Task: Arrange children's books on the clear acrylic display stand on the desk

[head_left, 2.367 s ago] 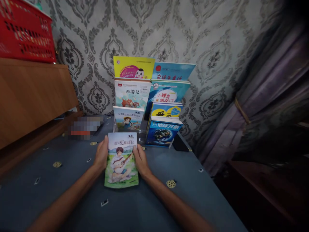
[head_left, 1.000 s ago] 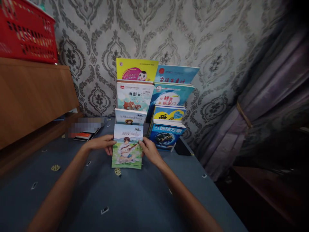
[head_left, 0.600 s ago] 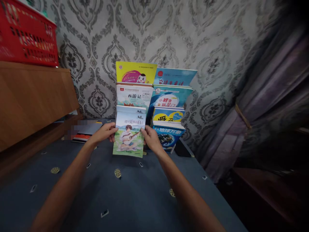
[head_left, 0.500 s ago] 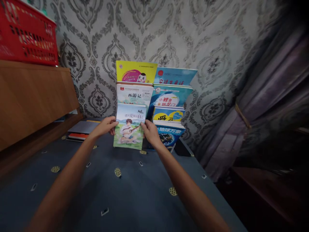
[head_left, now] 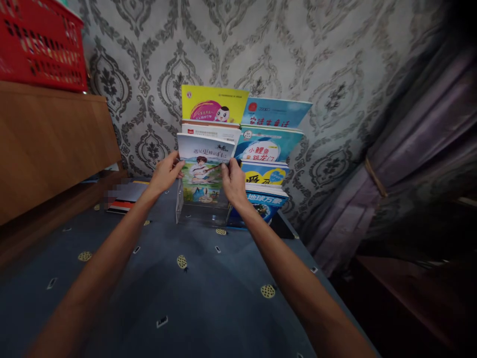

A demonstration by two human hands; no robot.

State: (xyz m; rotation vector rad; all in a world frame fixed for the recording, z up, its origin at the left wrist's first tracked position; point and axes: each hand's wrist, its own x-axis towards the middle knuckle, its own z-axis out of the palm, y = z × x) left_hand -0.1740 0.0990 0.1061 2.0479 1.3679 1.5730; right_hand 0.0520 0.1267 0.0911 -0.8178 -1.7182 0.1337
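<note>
A thin paperback book, with a child playing a guitar on its cover, is held between my two hands. My left hand pinches its left edge and my right hand its right edge. The book leans back in front of a white book and a yellow book. Below it shows the clear plastic front of a tiered rack, with part of another colourful cover inside. The right half of the rack holds a light-blue book, a teal book and more books below.
The table has a dark blue patterned cloth. More flat books lie at the left by a wooden cabinet with a red basket on top. A dark flat object lies right of the rack, near a tied curtain.
Both hands have raised the guitar-cover book and tipped it back toward the rack. The rack's clear lower front has come into sight beneath it. The view has shifted slightly.
</note>
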